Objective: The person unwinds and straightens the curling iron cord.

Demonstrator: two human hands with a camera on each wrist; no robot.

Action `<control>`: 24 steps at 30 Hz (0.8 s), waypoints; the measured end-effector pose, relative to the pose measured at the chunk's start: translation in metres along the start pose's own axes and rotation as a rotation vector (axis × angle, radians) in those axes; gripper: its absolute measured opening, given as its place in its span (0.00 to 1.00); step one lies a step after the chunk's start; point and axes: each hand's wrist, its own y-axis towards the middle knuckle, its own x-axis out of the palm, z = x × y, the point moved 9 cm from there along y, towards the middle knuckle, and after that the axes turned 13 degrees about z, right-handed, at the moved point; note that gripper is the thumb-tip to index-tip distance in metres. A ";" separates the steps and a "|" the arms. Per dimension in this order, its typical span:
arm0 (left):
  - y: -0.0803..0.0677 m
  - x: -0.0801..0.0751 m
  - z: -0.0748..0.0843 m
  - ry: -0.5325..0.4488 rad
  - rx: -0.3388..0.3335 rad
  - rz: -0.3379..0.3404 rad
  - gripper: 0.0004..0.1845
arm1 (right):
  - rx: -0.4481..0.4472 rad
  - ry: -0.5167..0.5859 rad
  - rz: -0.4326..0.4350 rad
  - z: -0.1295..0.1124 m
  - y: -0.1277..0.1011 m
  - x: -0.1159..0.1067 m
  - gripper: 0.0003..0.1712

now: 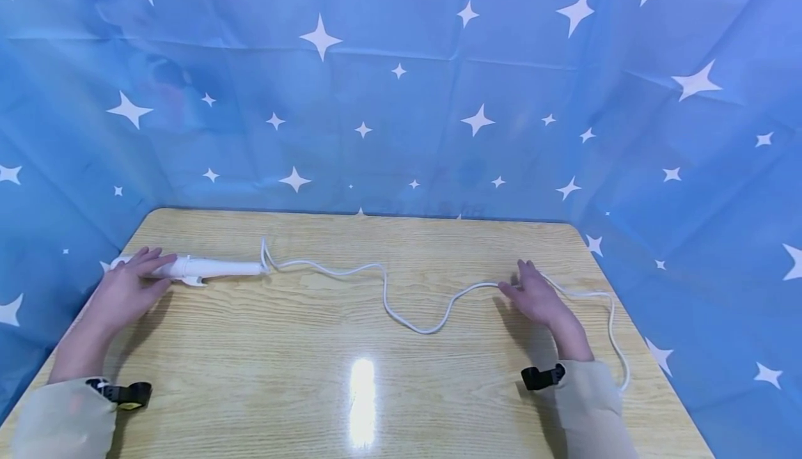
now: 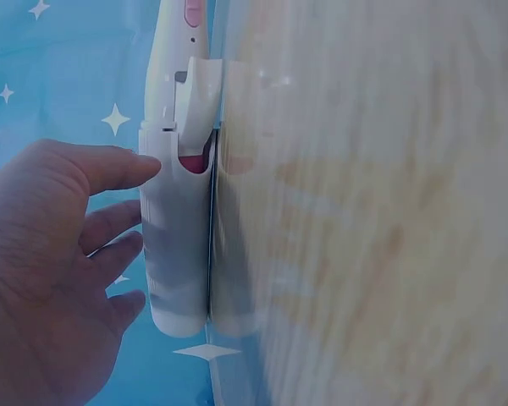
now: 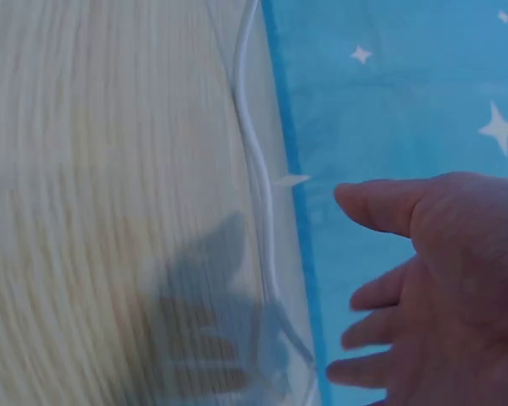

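A white curling iron (image 1: 225, 267) lies along the left part of the table, its handle toward the middle. My left hand (image 1: 128, 288) is over its capped end, fingers spread and loosely bent. In the left wrist view, the thumb tip overlaps the edge of the white cap (image 2: 176, 254), and a pink button (image 2: 193, 12) shows on the handle. From the handle a white cord (image 1: 338, 273) runs in bends to the right. My right hand (image 1: 535, 297) hovers over this cord with relaxed fingers; in the right wrist view the fingers are apart from it.
The wood-grain table (image 1: 282, 375) has rounded back corners. A blue curtain (image 1: 401, 97) with white stars surrounds its back and sides. Past my right hand, the cord curves toward the right sleeve (image 1: 589, 396). Bright glare lies near the front middle.
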 end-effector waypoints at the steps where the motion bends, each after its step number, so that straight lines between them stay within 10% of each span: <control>1: 0.000 0.000 0.001 0.003 -0.001 0.007 0.24 | -0.016 -0.002 0.013 -0.004 0.001 0.000 0.44; 24: 0.010 0.028 0.056 -0.084 0.167 0.014 0.23 | -0.377 0.319 -0.007 -0.159 0.036 0.086 0.27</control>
